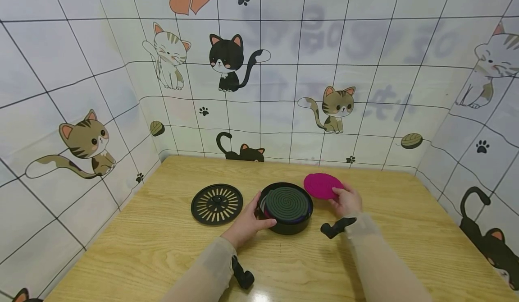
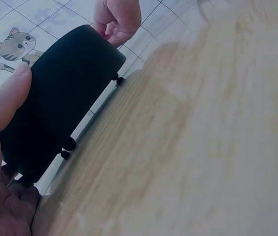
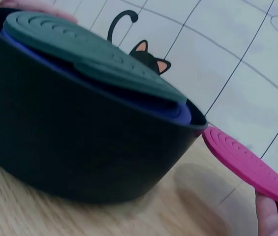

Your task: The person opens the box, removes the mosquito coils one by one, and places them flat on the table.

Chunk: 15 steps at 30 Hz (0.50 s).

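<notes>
With our left hand (image 1: 249,223) we held the black pot (image 1: 285,228) at its left side, thumb on the near wall and fingers toward the far side of the rim. With our right hand (image 1: 348,201) we pinched the pink disc (image 1: 322,185) by its right edge, between thumb and fingers, just beyond the pot's right side. Inside the pot we had a green disc (image 1: 287,203) sitting over a blue disc (image 3: 180,115), both showing above the rim in the right wrist view. Left of the pot lay a slotted black lid (image 1: 217,199), flat and apart from it. We worked on a pale wood-grain table (image 1: 279,266), its back edge running along a white wall (image 1: 279,112) with a grid of lines and cartoon cats, and more of that pattern rose on both sides. Being round, the pink disc had no one long axis; its ridged face looked upward, and it reached from our fingers leftward and away from us. Its left edge came so near the pot's rim that we could not tell whether they touched. Beyond it a strip of tabletop lay before the wall, and to the right of our hand the wood ran on toward the side wall.
</notes>
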Each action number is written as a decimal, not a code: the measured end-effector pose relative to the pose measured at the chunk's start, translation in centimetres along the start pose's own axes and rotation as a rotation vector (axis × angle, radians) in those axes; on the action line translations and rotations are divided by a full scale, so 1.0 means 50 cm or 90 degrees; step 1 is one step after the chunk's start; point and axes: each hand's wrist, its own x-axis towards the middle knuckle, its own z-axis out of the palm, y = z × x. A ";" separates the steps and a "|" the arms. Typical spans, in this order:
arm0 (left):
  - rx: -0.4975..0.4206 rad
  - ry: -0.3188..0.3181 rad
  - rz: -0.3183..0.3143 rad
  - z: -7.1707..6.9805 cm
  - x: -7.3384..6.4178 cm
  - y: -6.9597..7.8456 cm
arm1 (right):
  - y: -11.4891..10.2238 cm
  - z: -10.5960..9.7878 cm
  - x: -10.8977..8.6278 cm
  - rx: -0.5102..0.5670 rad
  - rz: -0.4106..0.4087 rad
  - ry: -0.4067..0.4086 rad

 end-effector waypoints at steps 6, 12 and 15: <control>0.001 0.001 0.001 0.000 0.001 -0.001 | 0.019 -0.005 0.006 -0.044 -0.010 0.072; 0.000 0.005 0.002 -0.001 0.000 -0.001 | 0.024 -0.005 0.005 -0.078 0.016 0.098; 0.001 0.006 0.000 -0.001 0.003 -0.002 | 0.021 -0.004 0.006 -0.091 0.025 0.104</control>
